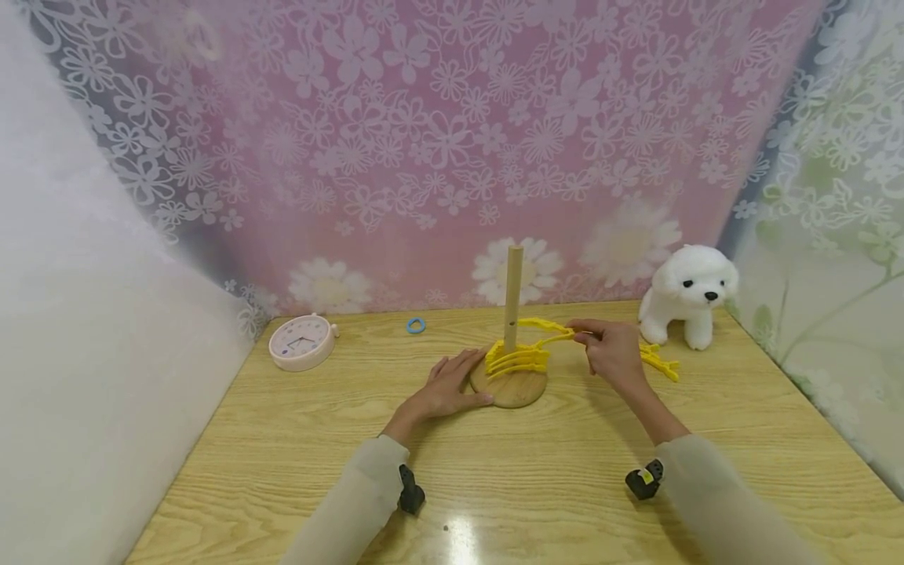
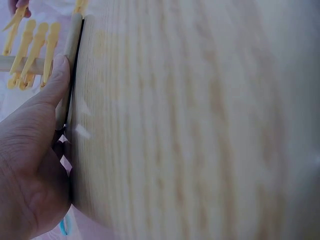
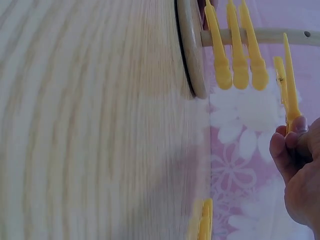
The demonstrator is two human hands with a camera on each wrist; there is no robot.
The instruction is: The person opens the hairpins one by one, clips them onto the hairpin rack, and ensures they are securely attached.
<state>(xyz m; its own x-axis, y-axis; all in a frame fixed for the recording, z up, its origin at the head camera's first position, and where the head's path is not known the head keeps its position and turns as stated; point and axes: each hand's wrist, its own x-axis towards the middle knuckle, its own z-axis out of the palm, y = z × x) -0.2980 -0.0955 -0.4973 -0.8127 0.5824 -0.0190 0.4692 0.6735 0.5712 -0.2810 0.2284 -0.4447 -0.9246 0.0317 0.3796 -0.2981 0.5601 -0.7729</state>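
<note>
A round wooden base carries an upright wooden post. Several curved yellow plastic pieces are stacked low around the post. My left hand holds the base by its left edge, with the thumb lying against the disc. Right of the post, my right hand pinches another yellow piece by one end. Its two slim arms spread apart toward the post, above the stack's level.
Loose yellow pieces lie on the table behind my right hand. A white plush dog stands at the back right. Farther left are a small blue ring and a pale pink clock. A floral curtain hangs behind.
</note>
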